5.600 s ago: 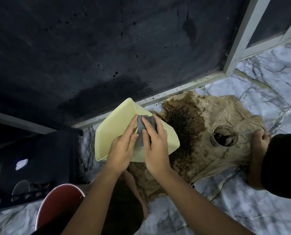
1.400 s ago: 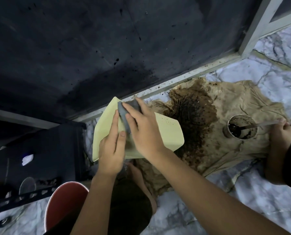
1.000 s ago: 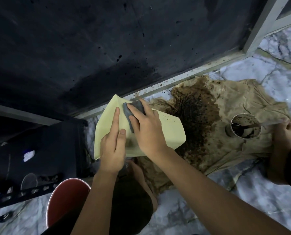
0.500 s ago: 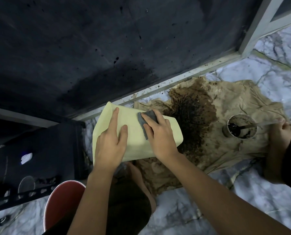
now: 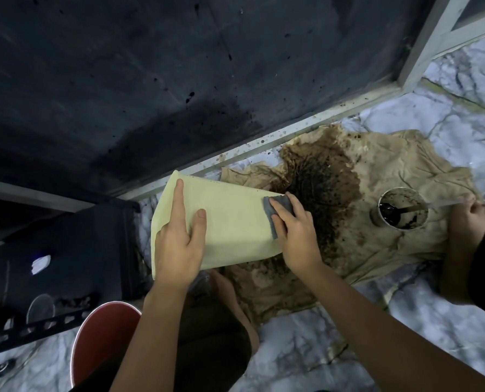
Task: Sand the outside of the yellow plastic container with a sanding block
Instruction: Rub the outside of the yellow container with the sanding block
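The yellow plastic container (image 5: 230, 222) is pale, matt yellow, with flat walls and a row of tiny holes along its far edge. It is held tilted above the marble floor (image 5: 320, 349), over the near part of a stained brown cloth (image 5: 391, 193). The left hand (image 5: 179, 247) lies flat on its broad outer wall, the fingers (image 5: 178, 199) spread and stretched, closing around nothing. The right hand (image 5: 295, 230) presses a grey sanding block (image 5: 275, 210) against the container's right edge; its fingers are bent over the block and hold it to the plastic. On the cloth, well apart to the right, stands a round cup (image 5: 402, 207) with dark liquid, and another person's hand (image 5: 470, 210) is just beside it.
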